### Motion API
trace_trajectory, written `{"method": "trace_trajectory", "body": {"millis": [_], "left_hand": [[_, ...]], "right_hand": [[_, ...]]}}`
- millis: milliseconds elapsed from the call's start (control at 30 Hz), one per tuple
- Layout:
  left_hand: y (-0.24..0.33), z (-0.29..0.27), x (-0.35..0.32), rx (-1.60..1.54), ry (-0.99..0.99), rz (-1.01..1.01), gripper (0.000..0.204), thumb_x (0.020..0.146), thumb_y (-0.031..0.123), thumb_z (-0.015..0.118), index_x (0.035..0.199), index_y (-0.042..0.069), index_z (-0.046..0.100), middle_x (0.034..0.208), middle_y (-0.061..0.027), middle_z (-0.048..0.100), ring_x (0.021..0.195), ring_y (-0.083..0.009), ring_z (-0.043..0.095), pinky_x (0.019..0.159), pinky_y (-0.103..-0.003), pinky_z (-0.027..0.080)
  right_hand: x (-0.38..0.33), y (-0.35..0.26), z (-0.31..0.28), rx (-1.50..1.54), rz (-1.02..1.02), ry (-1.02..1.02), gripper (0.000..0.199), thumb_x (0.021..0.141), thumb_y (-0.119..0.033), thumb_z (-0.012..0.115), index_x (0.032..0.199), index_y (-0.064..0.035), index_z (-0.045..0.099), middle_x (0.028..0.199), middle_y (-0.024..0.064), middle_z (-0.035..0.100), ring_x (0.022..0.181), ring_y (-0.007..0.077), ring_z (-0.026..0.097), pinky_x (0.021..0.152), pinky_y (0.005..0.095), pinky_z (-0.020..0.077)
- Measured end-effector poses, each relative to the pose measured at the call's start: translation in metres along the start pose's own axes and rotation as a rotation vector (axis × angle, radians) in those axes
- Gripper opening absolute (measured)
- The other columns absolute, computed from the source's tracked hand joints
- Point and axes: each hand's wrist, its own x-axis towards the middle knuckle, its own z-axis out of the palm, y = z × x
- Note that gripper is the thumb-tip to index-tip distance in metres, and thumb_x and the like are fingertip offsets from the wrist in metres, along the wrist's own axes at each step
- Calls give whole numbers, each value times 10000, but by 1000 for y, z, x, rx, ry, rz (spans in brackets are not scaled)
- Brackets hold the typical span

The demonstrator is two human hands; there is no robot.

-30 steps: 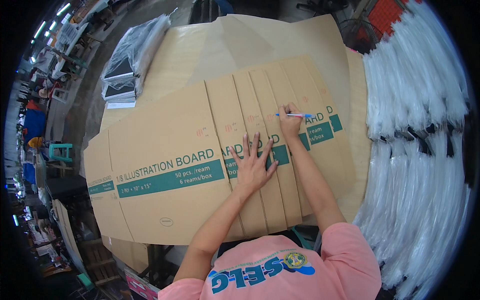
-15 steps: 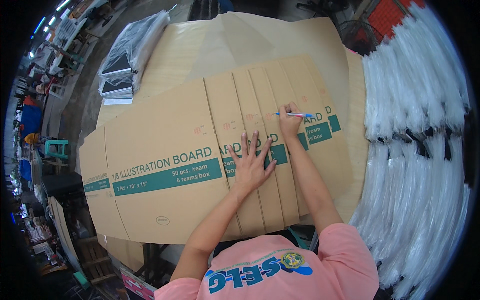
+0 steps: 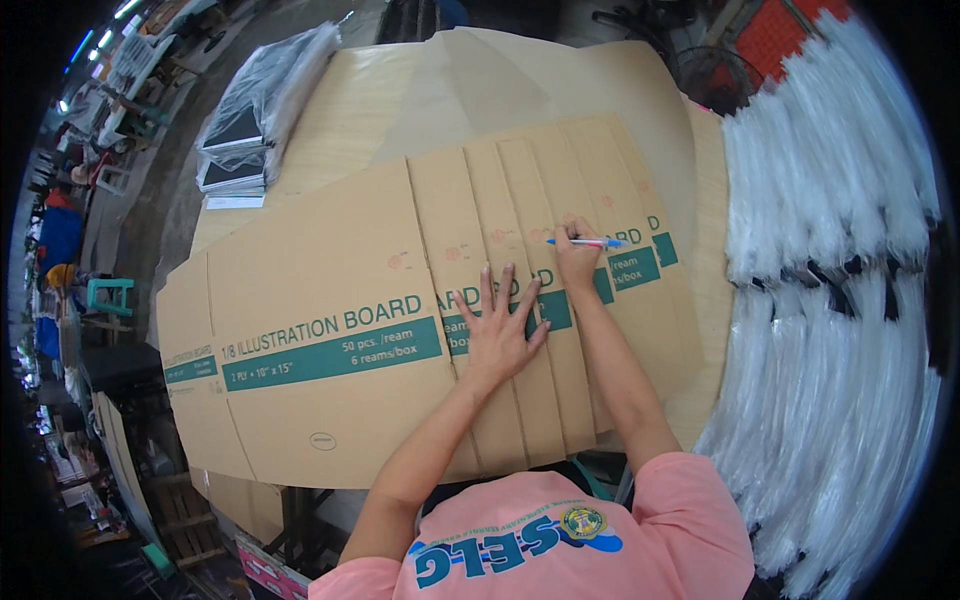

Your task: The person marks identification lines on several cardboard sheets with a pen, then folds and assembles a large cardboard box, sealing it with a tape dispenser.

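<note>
Several flattened cardboard boxes (image 3: 330, 290), brown with a green printed band, lie overlapped like a fan across the table. My left hand (image 3: 499, 330) rests flat on them with its fingers spread, pressing over the step edges near the band. Further right, my right hand (image 3: 577, 258) is closed around a slim pen (image 3: 598, 243) with blue and pinkish parts. The pen lies nearly level across my fingers, its blue end pointing left just above the cardboard by small red printed marks. Whether the tip touches the board I cannot tell.
A sheet of brown paper (image 3: 560, 75) covers the far part of the wooden table (image 3: 355, 90). Plastic-wrapped dark boards (image 3: 265, 105) are stacked at the far left. Bundles of clear plastic (image 3: 830, 200) fill the right side. A fan (image 3: 715, 75) stands behind, and a green stool (image 3: 110, 297) is off left.
My right hand has shifted slightly down toward me with the pen, which still points left. My left hand stays spread on the cardboard.
</note>
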Motion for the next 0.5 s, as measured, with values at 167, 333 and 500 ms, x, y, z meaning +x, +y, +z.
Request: {"method": "trace_trajectory", "body": {"millis": [167,333,500], "left_hand": [[0,1,0,-5,4,4,673,852,521,580,1459,292,400,1571,-123,207,1455,-409,90,1021,-776,49],[-1,1,-1,11,-16,-10,679,850,523,583,1463,304,392,1572,-121,206,1457,-405,87,1023,-775,42],[0,1,-1,9,-20,-8,686,847,527,585,1467,313,383,1572,-118,206,1460,-399,78,1025,-775,35]], "right_hand": [[-1,-1,0,-28,-4,13,177,782,41,564,680,-11,429,557,10,315,528,90,302,482,308,272],[-2,-8,3,-47,8,24,312,794,38,571,624,-37,321,579,-23,312,563,72,301,504,282,286],[0,-5,1,-12,-5,61,324,786,41,577,623,-40,309,574,-18,301,561,73,298,502,284,287]]}}
